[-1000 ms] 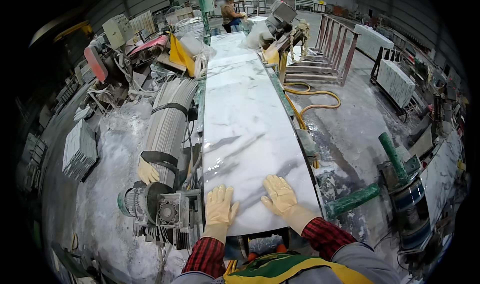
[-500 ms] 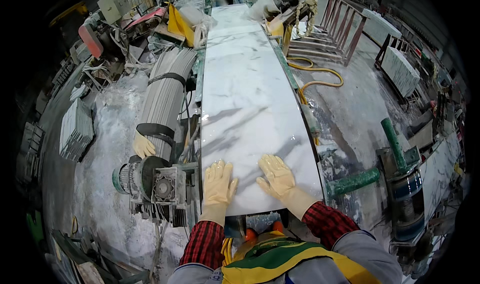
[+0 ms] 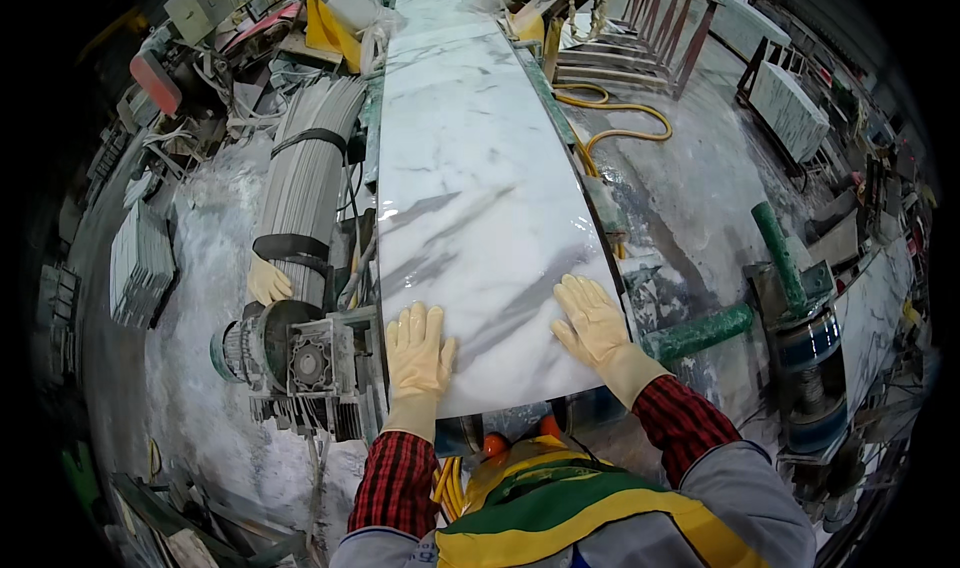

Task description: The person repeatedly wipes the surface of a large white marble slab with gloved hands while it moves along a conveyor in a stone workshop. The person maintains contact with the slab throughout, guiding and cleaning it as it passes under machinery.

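Observation:
A long white marble slab (image 3: 480,238) with grey veins lies wet and shiny in front of me, its near end close to my body. My left hand (image 3: 417,358), in a cream rubber glove, rests flat on the slab's near left corner with the fingers stretched forward. My right hand (image 3: 595,330), gloved the same way, lies flat near the right edge, fingers spread. Neither hand grips anything; both palms touch the stone.
Left of the slab stand a grey motor (image 3: 290,353) and a strapped bundle of long strips (image 3: 310,168) with a spare glove (image 3: 268,281). To the right are a green roller (image 3: 700,334), a yellow hose (image 3: 640,135) and a rusty metal rack (image 3: 660,38).
My right hand has moved outward to the right, nearer the slab's edge. My left hand stays flat near the left corner. The view has shifted slightly, and the person at the far end is now mostly out of sight.

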Action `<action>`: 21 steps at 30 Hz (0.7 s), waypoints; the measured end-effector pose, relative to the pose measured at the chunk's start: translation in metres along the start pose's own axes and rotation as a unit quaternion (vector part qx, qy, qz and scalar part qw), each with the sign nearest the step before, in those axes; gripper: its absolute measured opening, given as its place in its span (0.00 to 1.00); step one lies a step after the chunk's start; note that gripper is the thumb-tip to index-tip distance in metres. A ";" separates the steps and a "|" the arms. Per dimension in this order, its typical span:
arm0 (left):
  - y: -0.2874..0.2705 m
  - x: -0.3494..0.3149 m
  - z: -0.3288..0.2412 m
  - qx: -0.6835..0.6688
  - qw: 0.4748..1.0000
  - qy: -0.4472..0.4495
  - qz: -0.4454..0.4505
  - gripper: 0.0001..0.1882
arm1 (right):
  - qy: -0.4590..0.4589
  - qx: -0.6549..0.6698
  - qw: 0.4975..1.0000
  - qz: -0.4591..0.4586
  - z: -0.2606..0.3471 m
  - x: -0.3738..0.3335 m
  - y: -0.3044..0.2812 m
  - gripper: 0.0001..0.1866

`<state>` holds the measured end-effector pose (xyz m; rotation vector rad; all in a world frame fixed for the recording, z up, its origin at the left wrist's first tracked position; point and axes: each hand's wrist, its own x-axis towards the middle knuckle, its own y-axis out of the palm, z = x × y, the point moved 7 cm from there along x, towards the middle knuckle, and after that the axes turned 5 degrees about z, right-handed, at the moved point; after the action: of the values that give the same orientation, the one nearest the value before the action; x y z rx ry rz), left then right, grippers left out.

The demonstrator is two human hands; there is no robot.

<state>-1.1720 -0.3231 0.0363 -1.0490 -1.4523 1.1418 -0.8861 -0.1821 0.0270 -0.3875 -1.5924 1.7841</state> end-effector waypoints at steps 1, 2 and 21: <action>0.000 0.000 -0.001 0.003 1.000 0.001 0.001 0.34 | 0.005 0.000 1.000 0.003 -0.001 -0.001 0.000 0.35; 0.001 0.000 0.000 -0.002 1.000 -0.003 0.011 0.35 | 0.007 -0.002 1.000 0.008 0.000 -0.002 0.001 0.35; 0.013 -0.013 0.001 0.019 0.999 -0.008 0.024 0.39 | 0.056 -0.014 0.998 0.019 0.000 -0.012 0.000 0.37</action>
<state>-1.1703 -0.3338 0.0213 -1.0567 -1.4185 1.2097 -0.8772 -0.1899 0.0239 -0.5252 -1.5436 1.7387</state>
